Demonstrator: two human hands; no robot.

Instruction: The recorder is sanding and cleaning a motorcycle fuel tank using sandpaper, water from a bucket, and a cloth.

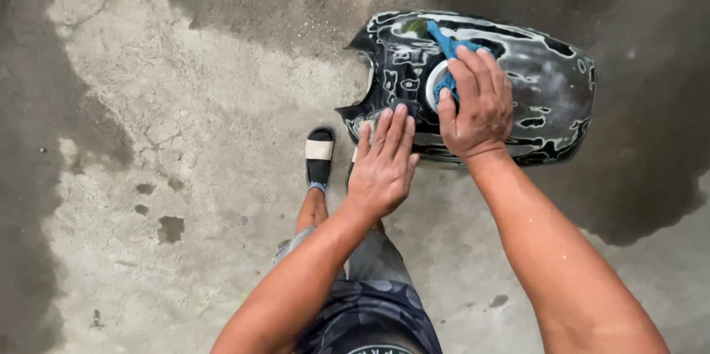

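- A black fuel tank (532, 80) lies on the concrete floor (185, 139), in the upper right of the view, its glossy shell streaked with white soap foam.
- The right hand (477, 106) presses a blue cloth (447, 47) flat against the tank, around the round filler opening (436, 84); the fingers are spread over the cloth rather than clenched, pinning it to the shell.
- One end of the cloth sticks out above the fingertips toward the tank's top edge.
- The left hand (384, 165) lies open, palm down, on the tank's lower left edge, fingers extended and holding nothing.
- The two hands sit just beside each other, nearly touching at the thumbs.
- The tank's left end has a jagged, notched outline; its right end is rounded and smooth.
- A foot in a black sandal (319, 158) with a pale strap stands just left of the tank's lower corner, close to the left hand.
- Dark wet patches surround the tank on its right and upper sides; the edge of the wet patch runs below the tank's right end.
- To the left, the concrete is dry and open, with small dark spots.
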